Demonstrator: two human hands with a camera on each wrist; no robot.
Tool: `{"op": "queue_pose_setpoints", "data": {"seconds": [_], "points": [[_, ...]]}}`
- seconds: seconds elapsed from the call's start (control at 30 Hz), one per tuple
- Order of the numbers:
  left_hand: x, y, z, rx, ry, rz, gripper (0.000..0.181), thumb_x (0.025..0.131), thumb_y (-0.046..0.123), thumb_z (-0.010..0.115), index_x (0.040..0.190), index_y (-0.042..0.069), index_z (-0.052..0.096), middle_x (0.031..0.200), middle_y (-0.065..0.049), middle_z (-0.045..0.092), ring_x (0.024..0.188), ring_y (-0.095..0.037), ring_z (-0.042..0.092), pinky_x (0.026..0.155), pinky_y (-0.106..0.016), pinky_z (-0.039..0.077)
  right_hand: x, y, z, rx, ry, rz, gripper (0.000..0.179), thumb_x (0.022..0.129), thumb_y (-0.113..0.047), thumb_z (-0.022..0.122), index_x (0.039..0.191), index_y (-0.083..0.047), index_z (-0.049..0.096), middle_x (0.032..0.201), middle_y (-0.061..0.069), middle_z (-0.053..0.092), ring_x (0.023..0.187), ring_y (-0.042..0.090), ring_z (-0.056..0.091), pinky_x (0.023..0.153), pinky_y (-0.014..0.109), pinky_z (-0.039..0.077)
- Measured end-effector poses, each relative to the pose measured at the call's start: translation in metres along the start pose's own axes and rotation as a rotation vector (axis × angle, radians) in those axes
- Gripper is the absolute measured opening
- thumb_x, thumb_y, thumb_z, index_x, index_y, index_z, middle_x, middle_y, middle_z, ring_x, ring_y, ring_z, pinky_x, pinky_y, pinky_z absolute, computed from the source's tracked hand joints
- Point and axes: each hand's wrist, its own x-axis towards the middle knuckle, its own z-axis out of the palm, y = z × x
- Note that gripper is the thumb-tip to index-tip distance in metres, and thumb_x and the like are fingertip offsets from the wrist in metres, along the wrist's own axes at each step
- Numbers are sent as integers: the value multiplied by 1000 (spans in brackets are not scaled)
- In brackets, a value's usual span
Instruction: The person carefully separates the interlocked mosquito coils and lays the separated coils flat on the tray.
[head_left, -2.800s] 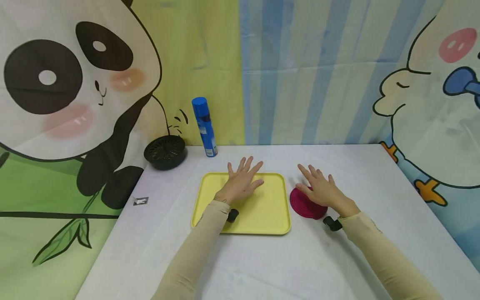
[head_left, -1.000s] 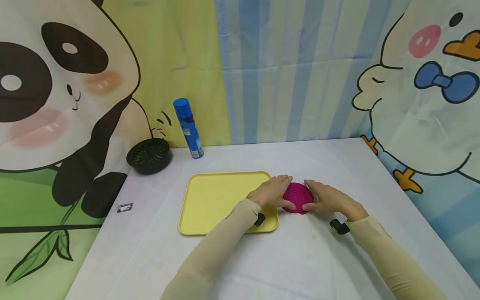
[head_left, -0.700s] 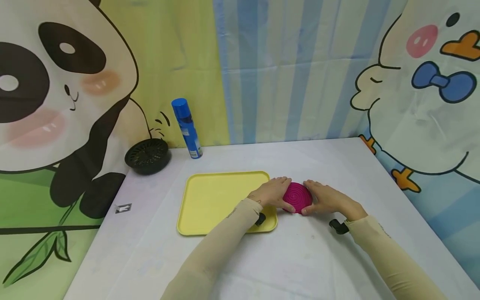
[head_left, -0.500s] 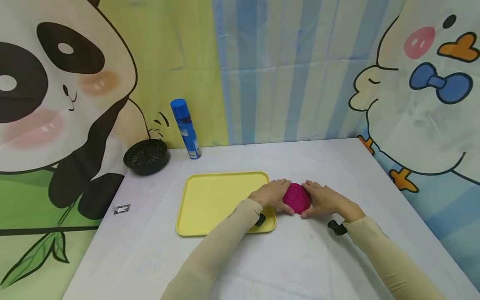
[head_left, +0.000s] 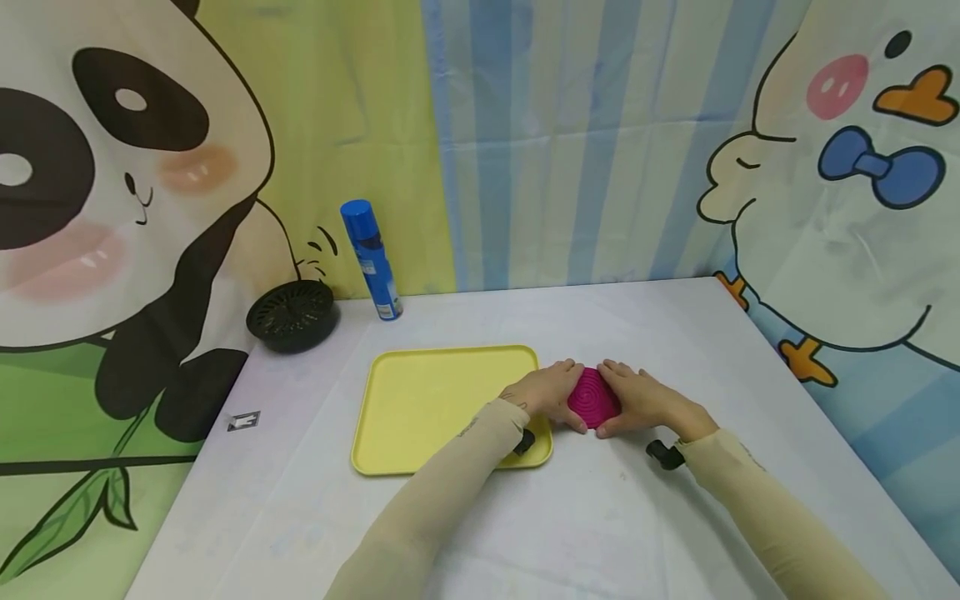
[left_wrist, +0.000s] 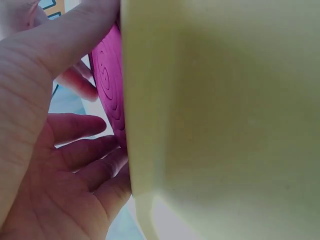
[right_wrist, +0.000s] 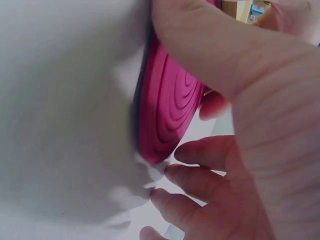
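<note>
A round magenta disc (head_left: 594, 398) with concentric ridges lies on the white table, just right of a yellow tray (head_left: 427, 408). My left hand (head_left: 551, 393) holds the disc's left side, thumb at the near edge and fingers at the far edge. My right hand (head_left: 648, 402) curves round the right side in the same way. In the left wrist view, the disc (left_wrist: 110, 80) shows between the left thumb and fingers, partly behind the tray's rim. The right wrist view shows the disc (right_wrist: 170, 100) with the right thumb over its edge and the fingers spread close beside it.
A black slotted bowl (head_left: 292, 317) stands at the table's back left corner. Beside it is a blue spray can (head_left: 372, 260). A small metallic label (head_left: 243, 421) lies near the left edge. Printed curtains hang behind and at the sides.
Both hands came in from above the tray and the disc to the disc's two sides. Over the last second they have closed in slightly, covering more of its edges; the disc hardly moved.
</note>
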Motion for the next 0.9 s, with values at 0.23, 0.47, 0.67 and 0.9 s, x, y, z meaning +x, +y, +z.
{"op": "queue_pose_setpoints", "data": {"seconds": [0.23,0.47,0.67,0.9], "points": [[1,2,-2,-8,-9,0,102,76,57,84,155,12,37,149,-3,49,129,-13,50,106,-27,49,4,-5,-3,14,-38,13,114,77,-50,86,152,13,28,158,35,27,147,53,26,114,75,22],[2,2,-2,-15,3,14,94,75,54,86,148,11,44,131,0,56,115,-11,53,98,-24,51,9,-10,-7,23,-52,31,110,76,-44,88,150,14,30,156,35,30,144,50,33,112,76,24],[4,3,-3,-36,16,13,88,73,50,89,140,11,49,121,0,57,107,-11,54,92,-22,52,10,-13,-9,47,-34,30,101,72,-42,92,140,10,38,134,23,49,123,36,51,106,78,31],[4,3,-3,-21,35,19,95,72,51,90,145,8,46,125,-1,57,111,-11,54,96,-21,51,11,-14,-10,47,-17,42,101,68,-42,94,136,9,40,126,20,53,117,33,55,105,76,34]]}}
